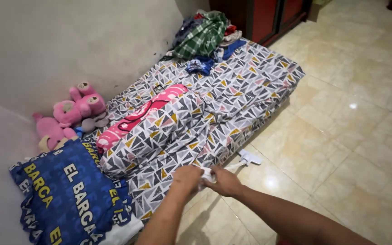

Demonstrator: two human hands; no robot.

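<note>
White cloth (208,174) sits bunched between both hands – left hand (187,179) and right hand (223,181) have their fingers closed on it beside the mattress (250,86); folding seems underway, needing a neat tuck next.

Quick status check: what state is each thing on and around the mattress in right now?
Left hand: closed on the white cord.
Right hand: gripping the white cord.
White cord: bunched between the hands, plug lying on the floor.
Mattress: sheet on, rumpled.
Bolster: half covered.
Clothes: heaped, unfolded.
Blue pillow: lying flat.
</note>
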